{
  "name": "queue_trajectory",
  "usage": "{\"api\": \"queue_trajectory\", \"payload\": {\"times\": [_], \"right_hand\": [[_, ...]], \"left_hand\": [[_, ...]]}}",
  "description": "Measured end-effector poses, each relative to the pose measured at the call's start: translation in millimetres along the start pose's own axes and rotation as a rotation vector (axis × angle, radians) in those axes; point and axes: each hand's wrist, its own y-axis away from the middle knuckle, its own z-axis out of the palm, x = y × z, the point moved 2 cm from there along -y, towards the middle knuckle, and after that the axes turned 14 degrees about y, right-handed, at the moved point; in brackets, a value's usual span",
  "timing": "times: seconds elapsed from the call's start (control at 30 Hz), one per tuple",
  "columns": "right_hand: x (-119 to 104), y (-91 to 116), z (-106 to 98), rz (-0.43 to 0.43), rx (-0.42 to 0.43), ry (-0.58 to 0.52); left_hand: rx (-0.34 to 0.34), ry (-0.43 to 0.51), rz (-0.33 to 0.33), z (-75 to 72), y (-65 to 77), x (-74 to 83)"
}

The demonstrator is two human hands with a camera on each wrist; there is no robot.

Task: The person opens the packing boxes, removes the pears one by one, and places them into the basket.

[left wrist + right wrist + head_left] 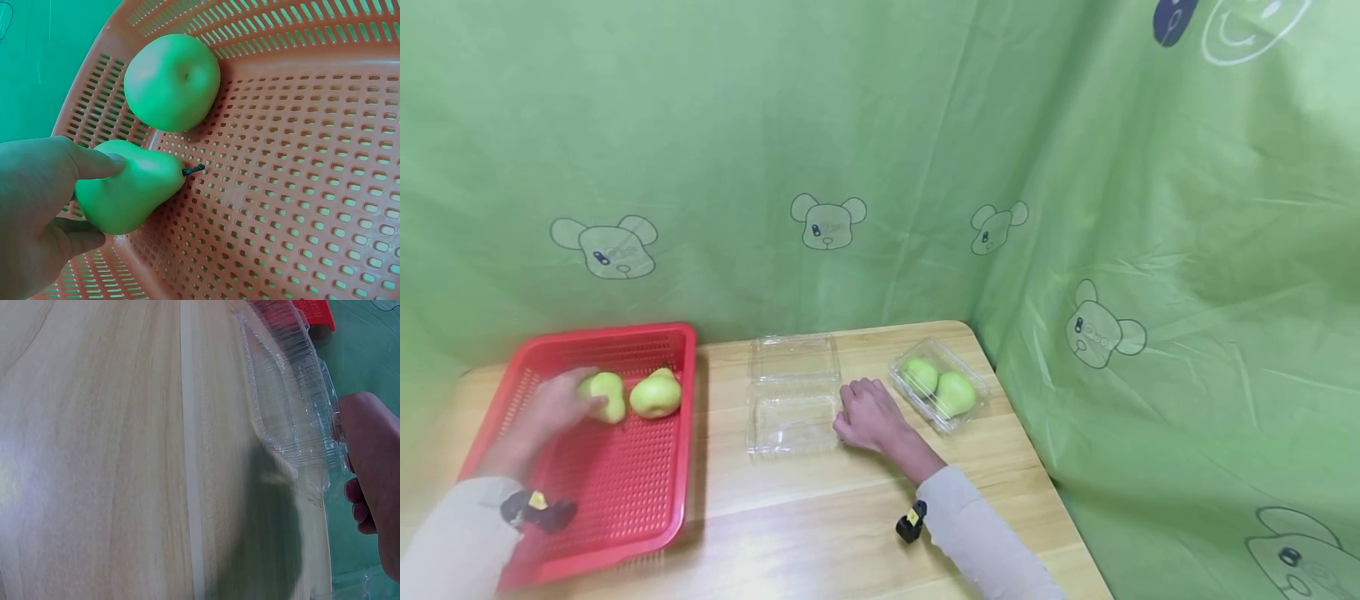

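In the red basket (683, 467), my left hand (553, 404) grips a green pear (140, 187) with its thumb across the pear's side. The pear's dark stem points away from the palm. Beside it a second pear (657, 396) leans near the basket's wall. My right hand (872, 417) is at the right edge of an open clear plastic clamshell box (793, 425), which lies flat on the table with nothing inside. Seen from the right wrist, the thumb pinches the box's rim (334, 425) while the fingers curl beneath; the fingertips are partly hidden.
To the right of my right hand, another clear plastic box (917, 402) holds two green pears (955, 394) under its lid. Green cloth (887, 283) hangs behind and to the right of the wooden table (805, 525).
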Motion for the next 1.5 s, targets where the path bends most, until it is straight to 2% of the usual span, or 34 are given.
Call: {"api": "queue_trajectory", "payload": {"times": [0.23,0.43,0.63,0.77,1.07,1.33,1.5], "right_hand": [[-1,0,1,0.006,-0.023,0.012],[-1,-1,0,0.004,-0.028,0.007],[-1,-1,1,0.002,-0.031,0.013],[-1,-1,0,0.002,-0.031,0.011],[-1,-2,-1,-0.004,-0.023,-0.001],[-2,-4,-2,-0.007,-0.012,0.0],[-3,-4,-2,-0.01,-0.004,0.003]], "left_hand": [[0.024,0.01,-0.003,3.7,-0.7,-0.8],[0.076,-0.022,0.019,3.5,0.3,9.1],[0.109,-0.06,0.025,6.0,0.9,24.5],[0.131,-0.086,0.054,10.0,2.1,35.1],[0.173,-0.094,0.092,19.1,5.4,59.3],[0.246,-0.071,0.203,35.8,10.4,89.3],[0.24,-0.05,0.246,48.9,13.7,104.7]]}}
